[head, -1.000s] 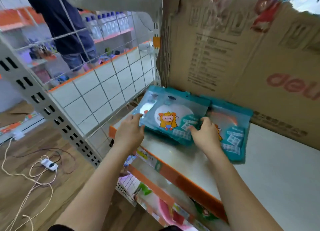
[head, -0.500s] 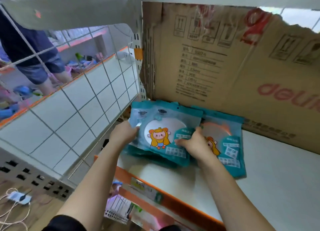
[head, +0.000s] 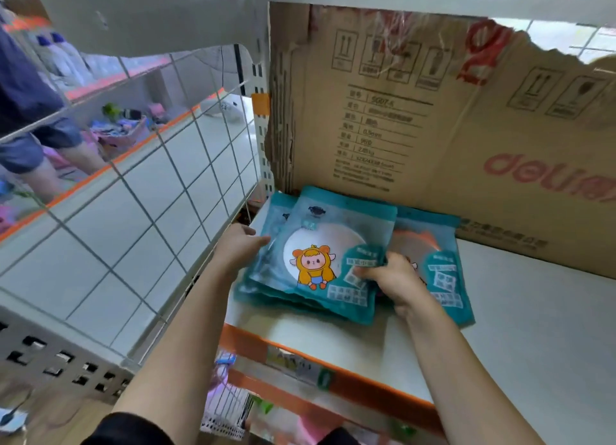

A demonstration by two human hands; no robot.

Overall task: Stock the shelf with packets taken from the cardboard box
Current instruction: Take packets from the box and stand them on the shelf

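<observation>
A stack of teal packets with a cartoon figure on the front lies at the left end of the white shelf. My left hand grips the stack's left edge. My right hand grips its right lower corner, fingers curled over the top packet. Another teal packet lies flat beside the stack on the right, partly under my right hand. A large sheet of brown cardboard stands upright against the back of the shelf. The cardboard box itself is not in sight.
A white wire grid panel closes off the shelf's left side. The shelf's orange front edge carries a price label. A person in dark clothes stands beyond the grid. Lower shelves hold colourful goods.
Both hands have pushed the stack deeper onto the shelf toward the cardboard, and the top packet has tilted up a little. The camera has moved closer and higher.
</observation>
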